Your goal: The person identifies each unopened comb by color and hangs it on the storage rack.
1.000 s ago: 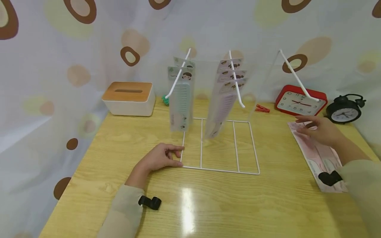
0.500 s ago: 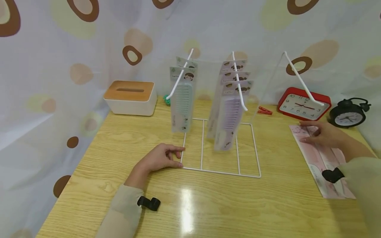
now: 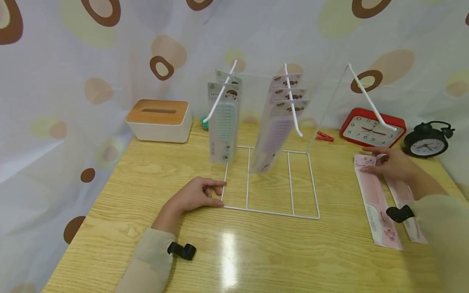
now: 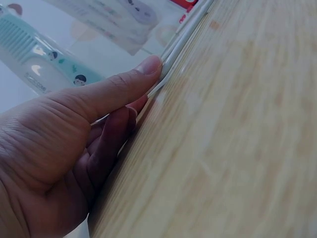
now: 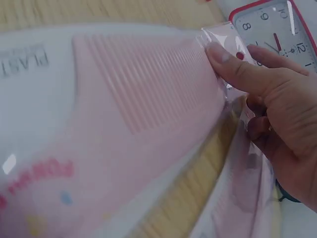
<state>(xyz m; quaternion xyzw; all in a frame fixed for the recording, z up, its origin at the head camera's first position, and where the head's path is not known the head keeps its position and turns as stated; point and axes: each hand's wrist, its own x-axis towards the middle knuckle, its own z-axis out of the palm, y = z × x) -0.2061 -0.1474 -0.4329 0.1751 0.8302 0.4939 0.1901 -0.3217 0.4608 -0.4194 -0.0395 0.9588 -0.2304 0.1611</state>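
Note:
My right hand [image 3: 393, 165] pinches the top of a pink comb in a clear packet [image 3: 375, 195] between thumb and fingers. In the right wrist view the thumb lies over the packet's header near its hole. Another pink packaged comb [image 3: 403, 195] lies just right of it, partly under the hand. My left hand [image 3: 196, 193] holds the front left corner of a white wire display rack [image 3: 271, 212], thumb on the wire in the left wrist view. Packaged green combs [image 3: 224, 126] hang on the rack's left hook and several purple ones [image 3: 276, 130] on its middle hook. The right hook [image 3: 371, 103] is bare.
Behind the right hand stand a red clock [image 3: 373, 128] and a black alarm clock [image 3: 426, 144]. A red clip [image 3: 324, 136] lies left of them. At the back left sits a tissue box with a wooden lid [image 3: 159, 122], beside a small green object [image 3: 204, 123].
My right hand has taken hold of one pink packaged comb and drawn it left, away from the other. The purple combs have swung on their hook. My left hand stays at the rack's corner.

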